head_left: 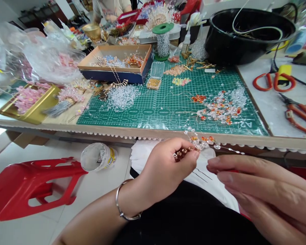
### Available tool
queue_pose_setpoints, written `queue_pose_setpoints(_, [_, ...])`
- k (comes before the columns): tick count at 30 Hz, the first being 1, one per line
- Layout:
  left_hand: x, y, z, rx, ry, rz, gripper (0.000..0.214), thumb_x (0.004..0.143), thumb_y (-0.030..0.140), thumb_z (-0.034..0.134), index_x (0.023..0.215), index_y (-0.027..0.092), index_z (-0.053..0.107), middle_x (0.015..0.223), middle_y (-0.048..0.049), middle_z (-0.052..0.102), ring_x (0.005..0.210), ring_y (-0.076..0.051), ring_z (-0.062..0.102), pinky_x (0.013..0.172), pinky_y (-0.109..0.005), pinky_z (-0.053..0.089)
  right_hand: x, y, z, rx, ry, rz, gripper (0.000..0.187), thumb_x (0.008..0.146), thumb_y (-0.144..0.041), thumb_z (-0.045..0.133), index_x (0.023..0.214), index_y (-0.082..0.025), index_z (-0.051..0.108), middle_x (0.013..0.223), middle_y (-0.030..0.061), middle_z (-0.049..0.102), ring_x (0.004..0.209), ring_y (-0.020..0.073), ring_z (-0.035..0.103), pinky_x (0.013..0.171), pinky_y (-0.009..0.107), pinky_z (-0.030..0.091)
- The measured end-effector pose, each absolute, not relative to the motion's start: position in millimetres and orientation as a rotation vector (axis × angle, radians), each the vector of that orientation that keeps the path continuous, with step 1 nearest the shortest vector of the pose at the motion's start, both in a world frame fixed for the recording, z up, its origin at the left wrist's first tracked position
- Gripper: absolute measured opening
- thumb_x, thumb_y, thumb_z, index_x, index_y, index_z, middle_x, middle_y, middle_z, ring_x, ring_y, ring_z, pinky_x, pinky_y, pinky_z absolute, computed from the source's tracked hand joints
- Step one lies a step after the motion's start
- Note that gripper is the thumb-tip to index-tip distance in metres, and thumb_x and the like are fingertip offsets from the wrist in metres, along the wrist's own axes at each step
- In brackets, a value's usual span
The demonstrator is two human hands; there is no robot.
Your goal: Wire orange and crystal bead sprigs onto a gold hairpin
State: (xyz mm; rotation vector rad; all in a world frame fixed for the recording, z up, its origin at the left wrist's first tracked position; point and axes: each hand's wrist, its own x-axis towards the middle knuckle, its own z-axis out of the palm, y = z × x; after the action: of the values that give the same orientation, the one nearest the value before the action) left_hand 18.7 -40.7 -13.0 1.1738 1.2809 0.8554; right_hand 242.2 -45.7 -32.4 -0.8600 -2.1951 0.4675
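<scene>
Just below the table edge, my left hand [165, 170] is closed on a beaded hairpin [202, 142]. Clear and orange beads on thin wires stick out past its fingertips, and two thin prongs show under the hand. Small gold-rimmed beads lie along the curled fingers. To the right, my right hand [262, 187] is near the hairpin, with long fingers pressed together at the tips. Whatever those fingertips pinch is too small or hidden to make out. On the green cutting mat [158, 117] beyond lie orange-and-clear beaded sprigs [221, 109].
Clear beads [122, 97] are heaped on the mat near an open box [114, 75] of finished pieces. Red-handled scissors [262, 82] and pliers [299, 115] lie at right, by a black basin [244, 44]. A red stool [5, 190] and white bucket [91, 158] stand at left. Another person [112, 10] sits opposite.
</scene>
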Motion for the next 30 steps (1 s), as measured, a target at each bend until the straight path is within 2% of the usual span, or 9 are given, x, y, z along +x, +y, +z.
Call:
queue_pose_setpoints(4, [17.7,-40.0,-17.3,1.044,1.266,0.928,0.012,0.089,0.031,0.071,0.091,0.019,0.069,0.077,0.0031,0.064,0.060,-0.008,0.057,0.057,-0.020,0.048,241.9,-54.9,-26.2,-1.039,-1.960,0.760,0.032,0.095,-0.023,0.061,0.117,-0.043,0.073,0.103,-0.0013,0.081,0.090,0.0232,0.078,0.079,0.029,0.067])
queue_pose_setpoints(8, [16.9,-40.3,-17.8,0.939,1.223,0.950,0.017,0.085,0.033,0.078,0.090,0.019,0.070,0.084,0.0018,0.066,0.061,-0.008,0.059,0.057,-0.019,0.051,223.1,-54.3,-20.0,-1.173,-1.433,1.331,0.006,0.085,-0.039,0.076,0.085,-0.034,0.079,0.068,0.0005,0.073,0.057,0.0201,0.070,0.050,0.025,0.060])
queue_pose_setpoints(12, [15.7,-40.4,-17.9,0.929,1.259,0.948,0.024,0.087,0.040,0.077,0.089,0.018,0.069,0.082,0.0016,0.063,0.061,-0.009,0.059,0.056,-0.020,0.052,203.0,-43.2,-17.6,-1.178,-1.127,1.606,0.028,0.076,-0.048,0.085,0.066,-0.024,0.075,0.058,0.0032,0.067,0.047,0.0135,0.061,0.039,0.018,0.049])
queue_pose_setpoints(15, [14.5,-40.4,-21.1,0.929,1.258,0.937,0.026,0.089,0.043,0.074,0.092,0.018,0.068,0.083,0.0025,0.061,0.060,-0.008,0.059,0.055,-0.020,0.052,198.2,-37.2,-18.7,-1.184,-1.169,1.556,0.035,0.076,-0.051,0.084,0.061,-0.023,0.072,0.056,0.0012,0.062,0.050,0.0100,0.057,0.045,0.015,0.049])
queue_pose_setpoints(18, [13.7,-39.8,-24.0,0.918,1.241,0.956,0.027,0.090,0.044,0.073,0.093,0.018,0.067,0.085,0.0028,0.059,0.062,-0.008,0.059,0.055,-0.019,0.052,201.3,-36.3,-21.0,-1.166,-1.268,1.457,0.031,0.077,-0.050,0.083,0.062,-0.025,0.072,0.058,-0.0004,0.062,0.055,0.0105,0.058,0.052,0.015,0.051])
queue_pose_setpoints(22, [13.8,-38.5,-24.5,0.877,1.235,0.976,0.025,0.088,0.041,0.075,0.090,0.018,0.067,0.083,0.0032,0.056,0.062,-0.007,0.056,0.055,-0.019,0.052,209.0,-40.2,-21.1,-1.163,-1.563,1.259,0.020,0.085,-0.041,0.076,0.072,-0.027,0.073,0.068,-0.0006,0.066,0.061,0.0139,0.060,0.055,0.019,0.053])
queue_pose_setpoints(26, [14.1,-38.0,-24.3,0.808,1.206,1.036,0.024,0.086,0.039,0.077,0.087,0.017,0.067,0.082,0.0035,0.055,0.059,-0.007,0.054,0.052,-0.018,0.051,213.6,-44.0,-15.1,-1.082,-1.880,0.793,0.005,0.090,-0.030,0.070,0.088,-0.034,0.073,0.091,0.0003,0.067,0.076,0.0173,0.065,0.061,0.023,0.056])
queue_pose_setpoints(28, [14.2,-37.9,-24.0,0.769,1.170,1.063,0.024,0.084,0.038,0.078,0.085,0.017,0.067,0.081,0.0038,0.055,0.057,-0.006,0.054,0.051,-0.018,0.050,214.6,-44.0,-10.8,-1.032,-1.991,0.577,0.014,0.090,-0.024,0.069,0.096,-0.035,0.072,0.102,0.0018,0.065,0.086,0.0188,0.067,0.065,0.025,0.056])
queue_pose_setpoints(30, [14.3,-37.9,-23.1,0.732,1.127,1.063,0.024,0.083,0.036,0.080,0.083,0.017,0.066,0.080,0.0036,0.056,0.054,-0.005,0.054,0.049,-0.017,0.048,214.2,-42.4,-6.8,-1.028,-2.050,0.559,0.014,0.093,-0.022,0.064,0.098,-0.034,0.070,0.099,0.0018,0.066,0.084,0.0180,0.068,0.062,0.025,0.055])
